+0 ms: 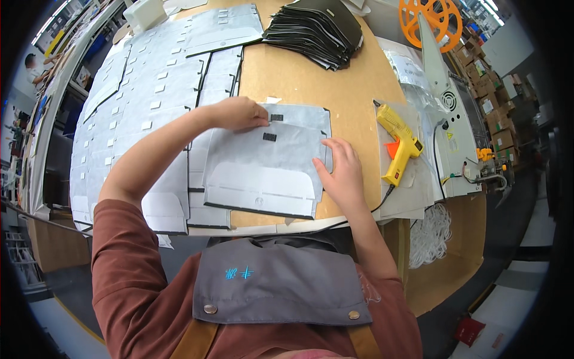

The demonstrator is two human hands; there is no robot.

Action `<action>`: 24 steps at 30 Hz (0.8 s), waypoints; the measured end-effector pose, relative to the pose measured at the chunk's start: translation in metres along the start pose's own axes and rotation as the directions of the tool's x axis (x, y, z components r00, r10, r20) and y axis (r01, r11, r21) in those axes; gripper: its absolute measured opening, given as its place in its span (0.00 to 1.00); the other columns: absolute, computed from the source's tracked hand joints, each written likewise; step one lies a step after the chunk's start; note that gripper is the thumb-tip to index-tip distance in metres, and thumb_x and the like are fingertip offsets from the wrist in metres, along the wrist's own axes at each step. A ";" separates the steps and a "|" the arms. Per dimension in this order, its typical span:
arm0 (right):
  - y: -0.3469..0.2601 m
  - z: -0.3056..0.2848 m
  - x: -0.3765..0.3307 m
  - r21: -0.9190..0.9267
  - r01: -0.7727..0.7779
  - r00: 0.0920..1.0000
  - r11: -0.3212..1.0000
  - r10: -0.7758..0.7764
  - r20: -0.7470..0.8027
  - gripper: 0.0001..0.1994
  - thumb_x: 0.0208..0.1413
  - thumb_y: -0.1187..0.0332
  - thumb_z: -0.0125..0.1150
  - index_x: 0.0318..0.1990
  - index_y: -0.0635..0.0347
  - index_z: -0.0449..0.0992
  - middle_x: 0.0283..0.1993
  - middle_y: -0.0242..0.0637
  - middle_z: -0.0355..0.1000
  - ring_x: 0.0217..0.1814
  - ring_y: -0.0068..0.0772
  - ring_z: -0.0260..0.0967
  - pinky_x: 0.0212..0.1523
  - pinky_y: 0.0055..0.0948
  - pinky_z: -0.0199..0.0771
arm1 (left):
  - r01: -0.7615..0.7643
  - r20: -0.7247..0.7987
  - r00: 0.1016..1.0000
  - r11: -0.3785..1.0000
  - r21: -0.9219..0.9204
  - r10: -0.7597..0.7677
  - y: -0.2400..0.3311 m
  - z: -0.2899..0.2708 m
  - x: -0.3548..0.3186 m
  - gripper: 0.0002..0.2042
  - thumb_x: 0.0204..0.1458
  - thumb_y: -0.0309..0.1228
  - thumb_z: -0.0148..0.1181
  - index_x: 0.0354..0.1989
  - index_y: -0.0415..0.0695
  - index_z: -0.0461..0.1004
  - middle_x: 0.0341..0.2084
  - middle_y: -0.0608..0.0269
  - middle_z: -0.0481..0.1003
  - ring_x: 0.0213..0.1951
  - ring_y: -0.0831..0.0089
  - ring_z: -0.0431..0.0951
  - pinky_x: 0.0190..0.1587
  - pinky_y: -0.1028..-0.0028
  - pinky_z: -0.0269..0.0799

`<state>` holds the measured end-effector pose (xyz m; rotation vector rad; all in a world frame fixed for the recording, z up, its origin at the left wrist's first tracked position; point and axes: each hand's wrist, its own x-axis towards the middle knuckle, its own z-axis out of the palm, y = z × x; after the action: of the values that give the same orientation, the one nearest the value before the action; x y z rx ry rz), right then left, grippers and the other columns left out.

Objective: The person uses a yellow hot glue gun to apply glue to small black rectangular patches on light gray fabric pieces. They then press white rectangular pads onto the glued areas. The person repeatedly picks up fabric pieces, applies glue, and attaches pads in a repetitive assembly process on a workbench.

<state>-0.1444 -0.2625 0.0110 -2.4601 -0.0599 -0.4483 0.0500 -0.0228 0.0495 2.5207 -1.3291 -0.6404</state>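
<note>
- Your grey apron (278,284) is by the bench's (356,116) front edge.
- Near it: pale sheets (239,155), two black patches (269,137).
- Your left hand (239,113): fingers bunched; can't tell if pinching.
- Your right hand (344,170): fingers wide apart, sheets' right edge.
- Rightward: bare bench, one glue gun (402,143).

My sheet (233,152) is pale grey with black patches (269,137); my sleeves (122,239) are reddish brown, my apron (281,293) grey, my glue gun (405,149) yellow.

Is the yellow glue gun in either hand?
No, the yellow glue gun lies to the right, apart from both the left hand and right hand.
</note>
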 end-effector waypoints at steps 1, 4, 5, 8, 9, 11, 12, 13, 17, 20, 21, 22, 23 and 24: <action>-0.001 0.001 0.006 -0.033 0.025 1.000 0.999 -0.025 -0.006 0.21 0.53 0.63 0.66 0.53 0.59 0.72 0.56 0.42 0.68 0.60 0.46 0.65 0.60 0.42 0.64 | -0.057 -0.039 0.998 0.998 -0.033 0.055 -0.007 0.008 0.001 0.13 0.62 0.38 0.53 0.42 0.42 0.79 0.33 0.50 0.80 0.35 0.53 0.79 0.42 0.62 0.73; -0.003 0.000 0.035 -0.135 0.101 0.994 0.986 -0.106 -0.033 0.20 0.53 0.62 0.66 0.52 0.57 0.73 0.55 0.40 0.69 0.59 0.45 0.66 0.58 0.42 0.64 | -0.029 -0.133 0.991 0.997 -0.065 0.020 -0.005 0.022 -0.004 0.13 0.62 0.39 0.54 0.40 0.42 0.79 0.29 0.50 0.79 0.31 0.52 0.79 0.37 0.62 0.74; -0.004 -0.001 0.048 -0.173 0.127 0.990 0.977 -0.136 -0.041 0.20 0.53 0.62 0.66 0.52 0.56 0.73 0.55 0.39 0.69 0.58 0.44 0.66 0.58 0.42 0.64 | -0.042 -0.162 0.986 0.998 -0.039 0.036 -0.005 0.026 -0.006 0.13 0.61 0.39 0.54 0.39 0.43 0.79 0.28 0.50 0.79 0.29 0.51 0.79 0.36 0.62 0.74; 0.004 0.000 0.108 -0.282 0.133 0.980 0.950 -0.168 -0.104 0.19 0.53 0.61 0.65 0.51 0.55 0.74 0.54 0.37 0.70 0.57 0.43 0.67 0.55 0.43 0.65 | 0.034 -0.246 0.969 0.994 0.102 -0.008 0.011 0.024 -0.015 0.11 0.60 0.40 0.55 0.38 0.46 0.76 0.29 0.56 0.79 0.30 0.54 0.79 0.34 0.60 0.74; 0.006 0.003 0.135 -0.287 0.154 0.965 0.945 -0.206 -0.161 0.19 0.54 0.60 0.65 0.51 0.54 0.74 0.53 0.36 0.71 0.57 0.43 0.68 0.54 0.43 0.66 | 0.052 -0.301 0.954 0.983 0.175 0.003 0.007 0.027 -0.019 0.10 0.60 0.40 0.56 0.40 0.48 0.74 0.32 0.60 0.78 0.31 0.58 0.79 0.33 0.61 0.74; 0.019 0.004 0.189 -0.330 0.146 0.941 0.933 -0.234 -0.244 0.19 0.55 0.59 0.63 0.52 0.53 0.74 0.53 0.36 0.72 0.56 0.43 0.68 0.53 0.44 0.67 | 0.093 -0.413 0.910 0.988 0.127 -0.032 0.013 0.025 -0.025 0.09 0.59 0.39 0.57 0.40 0.48 0.73 0.33 0.63 0.77 0.31 0.60 0.79 0.32 0.62 0.74; 0.028 0.003 0.217 -0.360 0.124 0.933 0.925 -0.232 -0.275 0.19 0.56 0.58 0.62 0.53 0.53 0.74 0.53 0.37 0.72 0.57 0.43 0.69 0.53 0.45 0.68 | 0.106 -0.468 0.882 0.989 0.101 -0.047 0.017 0.024 -0.027 0.09 0.59 0.39 0.57 0.41 0.48 0.73 0.33 0.64 0.77 0.31 0.61 0.79 0.32 0.63 0.74; 0.038 0.002 0.244 -0.340 0.083 0.940 0.937 -0.187 -0.286 0.19 0.57 0.57 0.60 0.54 0.53 0.73 0.55 0.37 0.72 0.57 0.43 0.69 0.54 0.45 0.68 | 0.097 -0.515 0.856 0.992 0.082 -0.041 0.020 0.026 -0.029 0.09 0.58 0.37 0.59 0.41 0.48 0.73 0.33 0.65 0.77 0.30 0.63 0.79 0.30 0.65 0.74; 0.072 0.010 0.340 -0.270 -0.003 0.944 0.963 -0.087 -0.320 0.20 0.61 0.55 0.56 0.57 0.52 0.72 0.60 0.38 0.70 0.61 0.44 0.68 0.57 0.47 0.69 | -0.013 -0.611 0.791 1.000 0.020 0.023 0.029 0.037 -0.058 0.06 0.57 0.35 0.59 0.38 0.48 0.72 0.29 0.63 0.75 0.25 0.60 0.77 0.23 0.65 0.71; 0.104 0.021 0.388 -0.320 0.070 0.933 0.945 -0.175 -0.314 0.27 0.59 0.47 0.56 0.61 0.51 0.70 0.65 0.37 0.66 0.66 0.44 0.64 0.61 0.47 0.66 | -0.021 -0.637 0.771 0.999 -0.040 -0.009 0.034 0.044 -0.074 0.05 0.57 0.34 0.60 0.38 0.49 0.73 0.29 0.64 0.76 0.25 0.62 0.78 0.23 0.66 0.72; 0.104 0.031 0.393 -0.338 0.101 0.930 0.936 -0.209 -0.302 0.30 0.57 0.45 0.57 0.62 0.50 0.69 0.66 0.37 0.66 0.68 0.44 0.63 0.62 0.46 0.65 | 0.004 -0.646 0.762 0.998 -0.065 -0.045 0.035 0.047 -0.084 0.05 0.57 0.33 0.60 0.38 0.49 0.74 0.29 0.65 0.76 0.25 0.62 0.78 0.23 0.67 0.72; 0.105 0.037 0.399 -0.360 0.136 0.927 0.923 -0.247 -0.282 0.32 0.56 0.42 0.57 0.63 0.50 0.68 0.67 0.37 0.65 0.69 0.43 0.61 0.64 0.45 0.64 | -0.021 -0.650 0.759 0.997 -0.072 -0.031 0.032 0.052 -0.088 0.05 0.56 0.33 0.60 0.38 0.49 0.74 0.29 0.65 0.76 0.26 0.63 0.78 0.24 0.67 0.72; 0.114 0.033 0.407 -0.251 0.116 0.976 0.961 -0.158 -0.153 0.35 0.54 0.39 0.57 0.65 0.49 0.67 0.68 0.37 0.63 0.70 0.42 0.60 0.65 0.44 0.62 | -0.032 -0.660 0.751 0.997 -0.071 -0.023 0.029 0.055 -0.089 0.05 0.56 0.33 0.60 0.38 0.49 0.74 0.29 0.65 0.76 0.26 0.63 0.78 0.24 0.68 0.72; 0.127 0.029 0.410 -0.141 0.084 0.996 0.986 -0.084 0.006 0.38 0.53 0.37 0.58 0.66 0.48 0.66 0.70 0.36 0.62 0.71 0.40 0.59 0.67 0.42 0.60 | -0.032 -0.667 0.745 0.997 -0.074 -0.026 0.027 0.057 -0.092 0.05 0.56 0.32 0.60 0.38 0.50 0.75 0.30 0.65 0.76 0.26 0.64 0.79 0.24 0.68 0.72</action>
<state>0.2698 -0.3736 0.0516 -2.6037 -0.1369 -0.5045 -0.0417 0.0379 0.0352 2.3189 -0.9967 0.2255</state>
